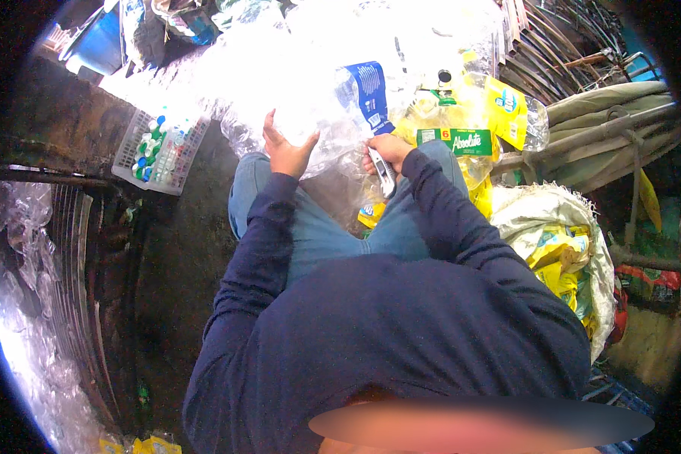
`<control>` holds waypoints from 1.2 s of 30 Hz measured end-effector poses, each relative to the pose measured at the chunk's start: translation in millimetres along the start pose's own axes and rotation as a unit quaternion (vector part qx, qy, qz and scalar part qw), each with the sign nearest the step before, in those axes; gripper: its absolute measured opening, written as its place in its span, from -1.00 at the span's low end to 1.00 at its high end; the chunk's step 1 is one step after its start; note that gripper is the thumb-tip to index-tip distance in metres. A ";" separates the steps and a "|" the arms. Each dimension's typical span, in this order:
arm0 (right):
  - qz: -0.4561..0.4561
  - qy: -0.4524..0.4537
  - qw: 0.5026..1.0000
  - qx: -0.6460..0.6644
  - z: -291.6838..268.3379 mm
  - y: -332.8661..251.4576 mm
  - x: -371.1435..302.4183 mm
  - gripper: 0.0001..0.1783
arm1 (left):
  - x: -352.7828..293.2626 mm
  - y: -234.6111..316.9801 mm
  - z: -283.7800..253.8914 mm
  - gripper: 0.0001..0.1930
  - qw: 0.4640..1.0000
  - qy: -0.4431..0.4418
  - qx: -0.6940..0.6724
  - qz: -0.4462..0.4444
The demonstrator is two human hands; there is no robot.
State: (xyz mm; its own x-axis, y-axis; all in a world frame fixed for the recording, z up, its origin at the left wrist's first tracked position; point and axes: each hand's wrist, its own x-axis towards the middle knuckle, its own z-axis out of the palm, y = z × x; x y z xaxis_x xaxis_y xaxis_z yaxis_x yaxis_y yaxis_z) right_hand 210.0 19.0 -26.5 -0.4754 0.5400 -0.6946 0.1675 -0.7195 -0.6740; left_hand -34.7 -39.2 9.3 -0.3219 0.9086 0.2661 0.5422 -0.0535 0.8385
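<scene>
A grey cutter-like tool [384,175] is being clasped in the right hand [391,150], presumably for control; the left hand [288,156] is being held spread, apparently empty.

Head-worn fisheye view, facing downward

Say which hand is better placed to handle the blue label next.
Probably the right hand: it is at the lower end of the blue label and grips a grey cutter-like tool. The left hand is spread open, farther left; glare obscures what it may touch.
</scene>
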 end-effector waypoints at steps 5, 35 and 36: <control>-0.234 0.373 0.873 -0.210 -17.7 -8.7 -3.9 -0.52 | -9.1 3.4 13.7 0.03 1.000 0.009 0.002 -0.007; -0.638 0.054 0.739 -0.211 88.8 -56.6 -206.7 -0.89 | 60.6 -70.5 14.8 -0.37 0.846 -0.139 -0.257 -0.446; -0.633 0.165 0.731 -0.193 74.2 -61.1 -227.5 -0.87 | 59.7 -75.0 17.1 -0.35 0.877 -0.159 -0.190 -0.412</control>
State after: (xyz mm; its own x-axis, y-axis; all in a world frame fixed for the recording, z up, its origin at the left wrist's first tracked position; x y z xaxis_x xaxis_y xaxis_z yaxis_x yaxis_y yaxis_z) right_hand 243.8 -92.3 191.4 -0.2365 0.7883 0.5680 0.0349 0.5911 -0.8058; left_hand -81.3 26.1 -45.8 -0.2177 0.7706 -0.5990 -0.0900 0.5952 0.7985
